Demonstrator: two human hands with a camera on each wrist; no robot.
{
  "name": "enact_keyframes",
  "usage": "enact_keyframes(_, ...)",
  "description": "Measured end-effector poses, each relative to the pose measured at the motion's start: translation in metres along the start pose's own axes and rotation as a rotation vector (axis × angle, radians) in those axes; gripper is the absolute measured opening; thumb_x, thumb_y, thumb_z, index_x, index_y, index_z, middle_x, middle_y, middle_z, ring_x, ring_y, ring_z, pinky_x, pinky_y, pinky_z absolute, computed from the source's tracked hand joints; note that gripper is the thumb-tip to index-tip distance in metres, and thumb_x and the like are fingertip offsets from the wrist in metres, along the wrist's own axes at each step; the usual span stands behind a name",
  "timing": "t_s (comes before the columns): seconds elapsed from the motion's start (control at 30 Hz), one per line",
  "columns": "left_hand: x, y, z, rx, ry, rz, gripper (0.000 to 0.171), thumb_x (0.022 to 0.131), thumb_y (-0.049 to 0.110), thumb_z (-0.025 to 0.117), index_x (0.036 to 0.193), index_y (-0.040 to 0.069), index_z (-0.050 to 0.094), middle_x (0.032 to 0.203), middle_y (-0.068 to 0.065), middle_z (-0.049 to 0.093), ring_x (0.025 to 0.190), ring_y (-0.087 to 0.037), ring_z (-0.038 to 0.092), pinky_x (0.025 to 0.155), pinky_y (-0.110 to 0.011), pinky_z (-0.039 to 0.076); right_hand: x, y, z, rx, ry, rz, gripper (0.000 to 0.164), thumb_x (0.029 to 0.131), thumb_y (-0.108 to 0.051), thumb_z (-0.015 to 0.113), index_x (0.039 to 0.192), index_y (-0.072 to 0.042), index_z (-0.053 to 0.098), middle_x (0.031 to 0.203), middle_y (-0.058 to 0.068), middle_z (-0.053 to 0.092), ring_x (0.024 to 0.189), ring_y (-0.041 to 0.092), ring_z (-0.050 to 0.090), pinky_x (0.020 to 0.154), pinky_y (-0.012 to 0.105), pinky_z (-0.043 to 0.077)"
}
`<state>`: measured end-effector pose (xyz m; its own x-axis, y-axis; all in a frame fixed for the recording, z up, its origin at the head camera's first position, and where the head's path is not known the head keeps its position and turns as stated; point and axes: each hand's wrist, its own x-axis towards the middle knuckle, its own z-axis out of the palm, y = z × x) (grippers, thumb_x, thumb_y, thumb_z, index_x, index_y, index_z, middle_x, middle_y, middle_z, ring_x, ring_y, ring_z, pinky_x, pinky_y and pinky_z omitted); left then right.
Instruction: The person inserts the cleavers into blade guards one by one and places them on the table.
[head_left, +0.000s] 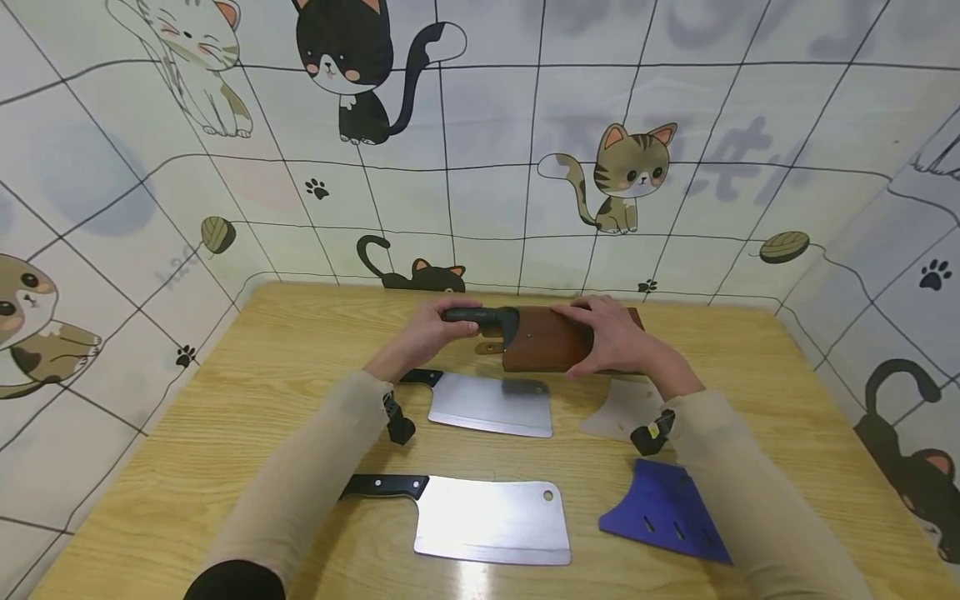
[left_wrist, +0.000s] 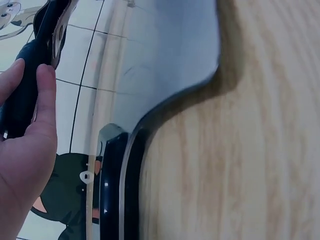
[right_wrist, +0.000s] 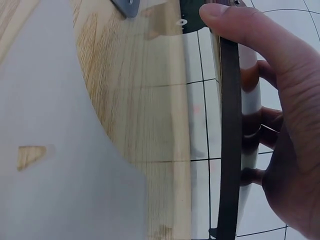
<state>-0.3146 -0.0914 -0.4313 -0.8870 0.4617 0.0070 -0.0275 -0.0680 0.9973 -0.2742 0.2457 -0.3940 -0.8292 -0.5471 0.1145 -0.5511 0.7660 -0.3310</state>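
Observation:
Near the back of the table, my left hand (head_left: pixel 429 335) grips the black handle (head_left: pixel 468 316) of a cleaver. Its blade is hidden inside a brown leather sheath (head_left: pixel 547 346), which my right hand (head_left: pixel 618 337) holds across its far part. A small strap with a snap (head_left: pixel 490 347) sticks out beside the handle. In the right wrist view, the thumb presses the dark edge of the sheath (right_wrist: pixel 231 140), with the fingers on its far side. Thumb and finger close round the handle (left_wrist: pixel 22 85) in the left wrist view.
Two bare cleavers lie flat, one (head_left: pixel 491 406) just in front of the sheath and another (head_left: pixel 491 518) nearer me. At right are a whitish, curved-edged plastic piece (head_left: pixel 617 408) and a blue slotted one (head_left: pixel 663 512). A cat-patterned wall covering (head_left: pixel 495 200) rises behind the table.

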Motion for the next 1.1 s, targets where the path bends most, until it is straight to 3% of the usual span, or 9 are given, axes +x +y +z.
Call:
enact_keyframes(0.07, 0.004, -0.001, -0.002, -0.001, -0.01, -0.013, 0.044, 0.094, -0.011, 0.064, 0.138, -0.008, 0.057, 0.138, -0.025, 0.052, 0.106, -0.027, 0.065, 0.098, -0.039, 0.053, 0.0, 0.0, 0.0, -0.007, -0.003, 0.009, 0.108, 0.063, -0.048, 0.094, 0.154, -0.015, 0.048, 0.146, 0.021, 0.044, 0.135, 0.045, 0.036, 0.11, 0.066, 0.024)
enact_keyframes(0.37, 0.019, 0.003, -0.019, 0.153, 0.02, -0.106, 0.048, 0.092, -0.009, 0.068, 0.138, -0.004, 0.059, 0.136, -0.021, 0.053, 0.109, -0.03, 0.063, 0.09, -0.037, 0.056, 0.019, -0.003, 0.008, -0.059, -0.037, 0.062, 0.108, 0.065, -0.051, 0.092, 0.156, -0.018, 0.045, 0.15, 0.021, 0.042, 0.14, 0.046, 0.032, 0.111, 0.069, 0.022)
enact_keyframes(0.57, 0.022, 0.003, -0.021, 0.233, 0.055, -0.109, 0.049, 0.091, -0.009, 0.068, 0.138, -0.002, 0.061, 0.135, -0.023, 0.053, 0.11, -0.031, 0.063, 0.095, -0.042, 0.055, 0.026, 0.01, 0.018, -0.066, -0.046, 0.085, 0.111, 0.065, -0.053, 0.091, 0.158, -0.018, 0.042, 0.152, 0.022, 0.04, 0.141, 0.047, 0.031, 0.112, 0.068, 0.022)
enact_keyframes(0.8, 0.02, -0.002, -0.028, 0.361, 0.091, -0.113, 0.052, 0.092, -0.009, 0.066, 0.142, -0.004, 0.056, 0.143, -0.021, 0.052, 0.112, -0.028, 0.06, 0.088, -0.031, 0.053, 0.029, 0.022, 0.03, -0.051, -0.068, 0.098, 0.11, 0.067, -0.053, 0.091, 0.157, -0.013, 0.041, 0.152, 0.025, 0.04, 0.141, 0.05, 0.032, 0.111, 0.07, 0.023)
enact_keyframes(1.1, 0.016, -0.005, -0.038, 0.352, 0.135, -0.104, 0.051, 0.093, -0.001, 0.067, 0.142, -0.001, 0.056, 0.142, -0.018, 0.056, 0.127, -0.032, 0.056, 0.1, -0.043, 0.05, 0.03, 0.033, 0.036, -0.012, -0.091, 0.165, 0.109, 0.07, -0.048, 0.089, 0.158, -0.009, 0.039, 0.158, 0.026, 0.034, 0.145, 0.049, 0.025, 0.112, 0.07, 0.022)
